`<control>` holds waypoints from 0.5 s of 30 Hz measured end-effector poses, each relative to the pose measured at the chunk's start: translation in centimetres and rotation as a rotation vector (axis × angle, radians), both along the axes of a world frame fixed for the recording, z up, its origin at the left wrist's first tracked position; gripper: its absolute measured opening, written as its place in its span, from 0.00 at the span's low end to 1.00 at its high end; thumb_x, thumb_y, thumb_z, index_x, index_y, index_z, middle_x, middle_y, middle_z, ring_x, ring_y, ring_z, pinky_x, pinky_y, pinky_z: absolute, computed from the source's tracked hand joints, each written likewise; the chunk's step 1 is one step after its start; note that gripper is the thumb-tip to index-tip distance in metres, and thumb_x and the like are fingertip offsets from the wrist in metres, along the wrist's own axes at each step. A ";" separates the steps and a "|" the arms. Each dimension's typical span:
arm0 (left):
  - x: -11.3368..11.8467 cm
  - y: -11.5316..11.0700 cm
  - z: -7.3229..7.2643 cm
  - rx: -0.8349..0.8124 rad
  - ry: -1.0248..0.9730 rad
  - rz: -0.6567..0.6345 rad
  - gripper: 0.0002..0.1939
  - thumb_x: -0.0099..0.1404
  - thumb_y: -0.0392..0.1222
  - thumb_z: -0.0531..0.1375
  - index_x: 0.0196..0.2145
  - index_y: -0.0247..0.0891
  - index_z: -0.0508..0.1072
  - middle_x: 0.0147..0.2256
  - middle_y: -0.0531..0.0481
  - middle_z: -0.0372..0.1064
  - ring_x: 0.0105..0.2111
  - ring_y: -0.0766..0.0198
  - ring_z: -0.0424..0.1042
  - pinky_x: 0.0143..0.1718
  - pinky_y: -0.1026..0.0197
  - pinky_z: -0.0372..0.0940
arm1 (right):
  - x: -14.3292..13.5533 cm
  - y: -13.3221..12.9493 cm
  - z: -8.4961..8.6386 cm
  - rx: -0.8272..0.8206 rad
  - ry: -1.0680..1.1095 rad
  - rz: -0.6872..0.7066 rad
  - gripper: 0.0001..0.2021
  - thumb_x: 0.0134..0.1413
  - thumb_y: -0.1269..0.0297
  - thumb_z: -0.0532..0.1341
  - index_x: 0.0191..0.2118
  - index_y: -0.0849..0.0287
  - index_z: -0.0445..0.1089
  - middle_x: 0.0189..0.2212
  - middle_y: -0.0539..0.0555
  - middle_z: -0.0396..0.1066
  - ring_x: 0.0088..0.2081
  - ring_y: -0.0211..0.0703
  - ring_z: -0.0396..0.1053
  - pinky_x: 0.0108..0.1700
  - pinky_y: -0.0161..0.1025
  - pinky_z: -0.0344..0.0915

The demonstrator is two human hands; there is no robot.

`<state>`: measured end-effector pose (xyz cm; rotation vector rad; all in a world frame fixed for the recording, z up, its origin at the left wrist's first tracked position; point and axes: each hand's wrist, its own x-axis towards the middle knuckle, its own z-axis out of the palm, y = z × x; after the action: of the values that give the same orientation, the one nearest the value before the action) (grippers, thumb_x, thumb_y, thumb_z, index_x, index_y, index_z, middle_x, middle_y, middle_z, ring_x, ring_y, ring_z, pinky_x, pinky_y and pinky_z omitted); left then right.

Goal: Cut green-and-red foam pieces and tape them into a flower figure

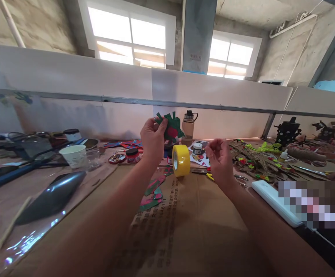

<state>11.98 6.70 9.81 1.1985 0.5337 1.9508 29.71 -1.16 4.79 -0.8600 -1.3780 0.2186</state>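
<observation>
My left hand (152, 136) is raised over the table, pinching a green painted cutout (173, 124) with a red patch between thumb and fingers. To its right, my right hand (219, 157) is in the air with curled fingers drawn together; whether something small is in them I cannot make out. A roll of yellow tape (182, 161) stands on edge between my forearms. Beneath lies a flattened cardboard sheet (202, 215), with pink and green painted cutouts (152, 192) beside my left forearm. Scissors with yellow handles (210, 176) are partly hidden behind my right hand.
A red-labelled paint jar (132, 156), a white-labelled jar (197, 148) and a water bottle (188, 127) stand behind. At left are a paper cup (72, 156) and a dark pointed piece (52, 196). A white power bank (277, 203) and twigs (250, 157) lie right.
</observation>
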 end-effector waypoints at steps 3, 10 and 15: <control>-0.8 0.0 0.5 -0.033 -0.033 0.015 0.16 0.54 0.49 0.70 0.34 0.41 0.69 0.28 0.55 0.75 0.25 0.64 0.77 0.25 0.64 0.72 | 1.6 0.0 -2.4 -0.251 -0.094 -0.048 0.10 0.55 0.60 0.62 0.38 0.59 0.65 0.33 0.50 0.68 0.32 0.38 0.65 0.36 0.37 0.64; -0.5 -0.4 0.2 -0.066 -0.066 -0.048 0.14 0.55 0.45 0.70 0.34 0.40 0.70 0.29 0.53 0.76 0.27 0.63 0.77 0.26 0.64 0.73 | 1.8 0.6 -5.2 -0.702 -0.223 -0.068 0.12 0.45 0.66 0.67 0.38 0.59 0.70 0.38 0.53 0.73 0.38 0.43 0.70 0.40 0.40 0.67; -1.4 -1.0 -2.1 -0.166 -0.066 -0.099 0.13 0.54 0.42 0.70 0.32 0.39 0.70 0.27 0.53 0.75 0.31 0.62 0.79 0.28 0.64 0.74 | 0.7 1.2 -5.4 -0.798 -0.177 0.047 0.23 0.45 0.63 0.70 0.49 0.58 0.67 0.49 0.58 0.72 0.47 0.47 0.72 0.47 0.41 0.69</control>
<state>10.60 5.72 7.69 1.0338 0.5785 1.8181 30.38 0.01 -0.58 -1.5289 -1.4855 0.7774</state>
